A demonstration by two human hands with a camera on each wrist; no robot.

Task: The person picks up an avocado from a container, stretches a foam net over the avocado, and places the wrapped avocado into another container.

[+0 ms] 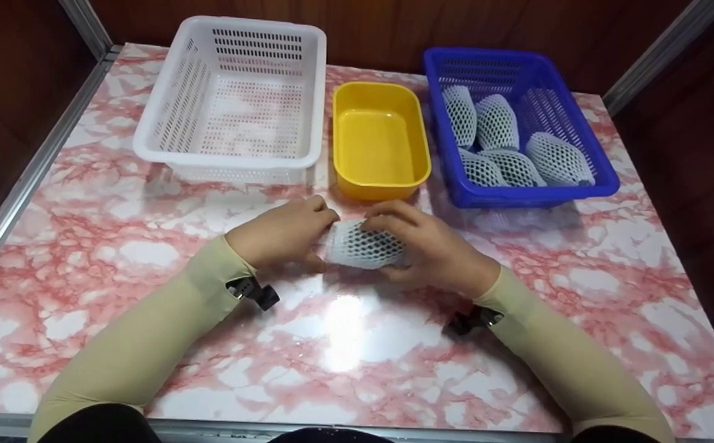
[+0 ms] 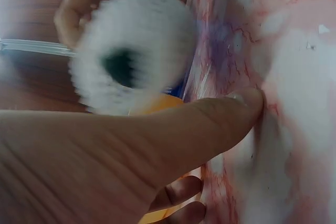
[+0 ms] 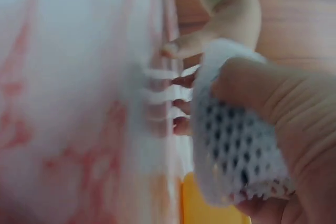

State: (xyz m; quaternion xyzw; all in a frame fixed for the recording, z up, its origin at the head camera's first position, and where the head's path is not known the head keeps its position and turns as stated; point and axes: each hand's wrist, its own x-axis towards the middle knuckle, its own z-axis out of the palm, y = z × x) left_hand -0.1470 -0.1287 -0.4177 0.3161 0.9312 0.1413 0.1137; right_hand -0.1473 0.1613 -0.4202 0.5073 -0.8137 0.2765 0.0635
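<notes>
My right hand (image 1: 437,249) grips a white foam net sleeve (image 1: 363,245) above the middle of the table, thumb on one side and fingers round the other. Something dark green shows through the sleeve's open end (image 2: 152,30) in the left wrist view; its kind I cannot tell. My left hand (image 1: 286,234) is close to the sleeve's left end, holding nothing. Its thumb (image 2: 220,114) reaches out straight, and the right wrist view shows its fingers (image 3: 181,106) spread apart from the sleeve.
Behind the hands stands a yellow tub (image 1: 381,147) with nothing in it. To its left is a bare white slotted basket (image 1: 228,161). On its right, a blue basket (image 1: 535,197) holds several net-covered pieces (image 1: 497,123). The marbled table (image 1: 357,394) is glossy.
</notes>
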